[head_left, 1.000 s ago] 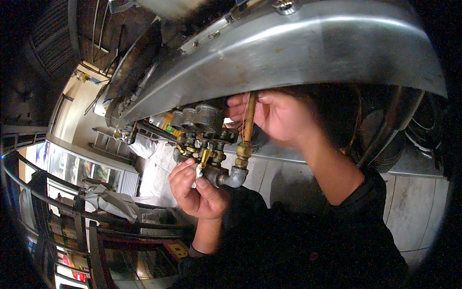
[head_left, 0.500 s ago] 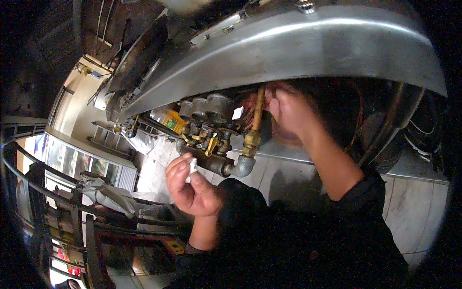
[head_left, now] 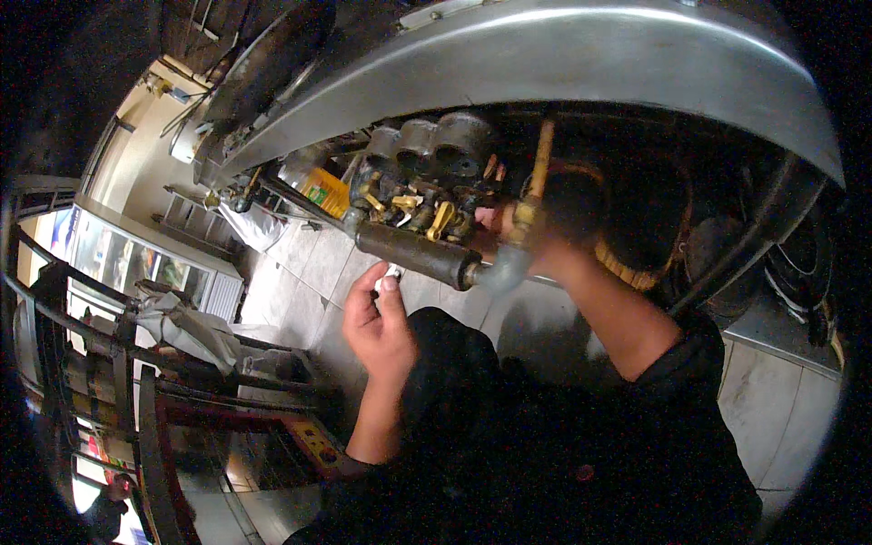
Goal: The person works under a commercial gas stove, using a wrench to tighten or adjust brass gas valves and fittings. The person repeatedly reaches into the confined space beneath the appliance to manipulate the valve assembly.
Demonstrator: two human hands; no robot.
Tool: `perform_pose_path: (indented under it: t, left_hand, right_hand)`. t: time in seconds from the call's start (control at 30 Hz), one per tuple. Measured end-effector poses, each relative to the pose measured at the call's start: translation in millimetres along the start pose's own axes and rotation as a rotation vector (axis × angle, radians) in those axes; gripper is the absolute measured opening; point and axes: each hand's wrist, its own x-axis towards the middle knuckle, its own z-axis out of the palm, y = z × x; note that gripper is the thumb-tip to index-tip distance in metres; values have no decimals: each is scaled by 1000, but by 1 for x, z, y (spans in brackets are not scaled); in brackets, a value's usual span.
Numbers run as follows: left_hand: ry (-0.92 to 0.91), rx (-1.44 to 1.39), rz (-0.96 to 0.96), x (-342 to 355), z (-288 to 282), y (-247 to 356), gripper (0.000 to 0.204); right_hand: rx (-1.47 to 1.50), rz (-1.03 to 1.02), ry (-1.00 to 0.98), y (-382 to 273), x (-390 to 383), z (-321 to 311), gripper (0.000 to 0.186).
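My left hand is closed in a pinch on a small white scrap, in front of a dark gas manifold pipe. My right hand reaches behind the grey pipe elbow and the upright brass pipe. Motion smears it, and its fingers are mostly hidden; pinkish fingertips show to the left of the brass fitting. Several valves with yellow levers sit along the manifold. Dark round metal cylinders stand behind them.
A curved steel panel overhangs the pipes. Copper-coloured tubing and a slanting metal leg are at the right. A yellow container lies beyond the valves. Dark metal racks and a glass-fronted fridge stand at the left.
My right hand has moved down and left, from beneath the panel to behind the elbow. My left hand has risen slightly to the right, still pinching the white scrap. The view has shifted.
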Motion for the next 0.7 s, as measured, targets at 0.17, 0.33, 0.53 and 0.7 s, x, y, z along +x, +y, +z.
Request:
perform_pose_path:
  t: [0.17, 0.33, 0.53, 0.7]
  left_hand:
    - [-72, 384, 361, 3, 27, -3, 17]
    - [-60, 619, 568, 7, 37, -1, 24]
    - [-94, 698, 562, 7, 46, 12, 30]
    - [-145, 689, 510, 9, 44, 6, 34]
  right_hand:
    - [401, 386, 236, 18, -2, 32, 23]
    - [413, 360, 252, 5, 0, 37, 27]
    - [329, 287, 121, 12, -2, 24, 17]
    - [308, 411, 398, -28, 8, 21, 14]
